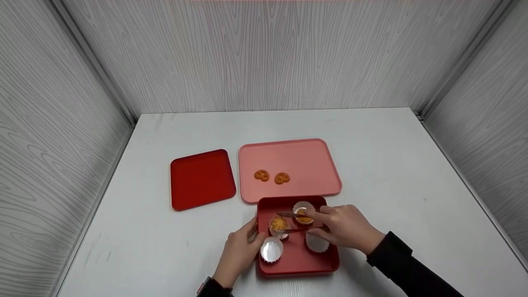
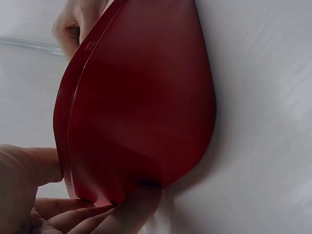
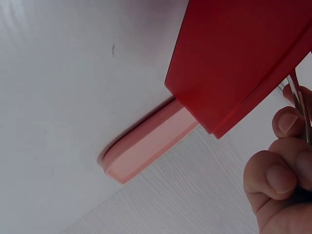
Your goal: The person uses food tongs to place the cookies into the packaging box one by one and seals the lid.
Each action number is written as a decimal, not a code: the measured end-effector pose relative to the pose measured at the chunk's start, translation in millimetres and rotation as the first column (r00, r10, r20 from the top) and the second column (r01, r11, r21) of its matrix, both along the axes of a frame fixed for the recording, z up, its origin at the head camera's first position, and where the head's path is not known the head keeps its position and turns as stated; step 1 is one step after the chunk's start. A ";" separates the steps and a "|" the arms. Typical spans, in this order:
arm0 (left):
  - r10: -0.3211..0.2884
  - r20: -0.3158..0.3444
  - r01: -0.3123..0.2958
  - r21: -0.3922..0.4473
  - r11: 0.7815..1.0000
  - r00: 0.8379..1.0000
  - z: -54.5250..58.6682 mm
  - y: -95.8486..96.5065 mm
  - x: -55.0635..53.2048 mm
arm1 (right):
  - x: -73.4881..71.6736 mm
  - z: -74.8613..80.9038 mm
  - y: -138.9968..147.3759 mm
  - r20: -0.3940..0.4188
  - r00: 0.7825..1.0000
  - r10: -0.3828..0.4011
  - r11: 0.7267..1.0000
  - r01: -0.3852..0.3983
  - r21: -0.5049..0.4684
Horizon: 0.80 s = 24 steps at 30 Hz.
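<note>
So — tongs point(image 1: 287, 214) in right grip point(image 1: 346, 227), red box point(image 1: 299, 262).

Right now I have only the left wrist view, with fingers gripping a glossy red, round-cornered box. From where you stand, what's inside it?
Observer: In the head view, four small, round silvery cups with frilled rims stand inside the box.
Operator: And is the right hand holding anything?
Observer: Yes, slim metal tongs.
Operator: Anything just beyond the box?
Observer: A flat pink rectangular tray carrying two brown pretzel-shaped pieces.
</note>
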State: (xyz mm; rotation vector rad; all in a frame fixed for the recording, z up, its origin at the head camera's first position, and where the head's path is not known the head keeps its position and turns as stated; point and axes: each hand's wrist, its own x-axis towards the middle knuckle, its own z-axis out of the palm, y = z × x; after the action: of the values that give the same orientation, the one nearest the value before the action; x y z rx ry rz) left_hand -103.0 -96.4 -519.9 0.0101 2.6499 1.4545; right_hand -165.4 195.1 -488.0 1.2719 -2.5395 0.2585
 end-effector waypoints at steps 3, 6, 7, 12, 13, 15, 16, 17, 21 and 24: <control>0.001 0.002 -0.001 -0.002 1.000 1.000 -0.3 0.1 0.1 | 0.0 0.1 0.4 -0.023 0.999 0.023 1.000 -0.023 -0.013; 0.000 0.001 0.000 -0.014 1.000 1.000 -0.7 0.2 0.0 | -0.2 0.1 0.8 -0.044 0.998 0.047 0.998 -0.049 -0.033; -0.001 0.000 0.001 -0.016 1.000 1.000 -1.0 0.3 -0.2 | -0.4 0.1 0.8 -0.050 0.997 0.055 0.998 -0.057 -0.041; -0.003 0.014 0.003 -0.026 1.000 1.000 -0.6 0.4 -1.2 | -2.0 0.4 -0.7 -0.081 0.993 0.090 0.992 -0.096 -0.080; -0.003 0.018 0.003 -0.028 1.000 1.000 -0.4 0.4 -1.5 | -2.3 0.6 -1.2 -0.086 0.992 0.093 0.991 -0.101 -0.087; -0.004 0.026 0.005 -0.027 1.000 1.000 -0.1 0.4 -1.7 | -2.6 0.7 -1.9 -0.096 0.991 0.097 0.990 -0.106 -0.094; -0.004 0.031 0.005 -0.026 1.000 1.000 0.1 0.4 -1.6 | -2.7 0.8 -2.1 -0.100 0.990 0.096 0.990 -0.105 -0.094; -0.005 0.034 0.005 -0.024 1.000 0.999 0.1 0.3 -1.6 | -2.7 0.9 -2.4 -0.102 0.990 0.094 0.990 -0.103 -0.094; -0.006 0.036 0.006 -0.015 1.000 0.999 0.3 0.2 -1.4 | -3.1 1.5 -3.0 -0.092 0.992 0.084 0.991 -0.093 -0.095; -0.006 0.037 0.006 -0.009 1.000 0.999 0.6 0.4 -1.6 | -3.7 2.1 -2.7 -0.080 0.994 0.079 0.991 -0.087 -0.103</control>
State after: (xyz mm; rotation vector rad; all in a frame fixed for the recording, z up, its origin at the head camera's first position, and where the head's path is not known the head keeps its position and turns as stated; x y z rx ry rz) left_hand -104.6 -96.0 -519.3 -0.0095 2.6248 1.4273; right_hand -169.1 192.4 -485.9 1.3231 -2.3796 0.3515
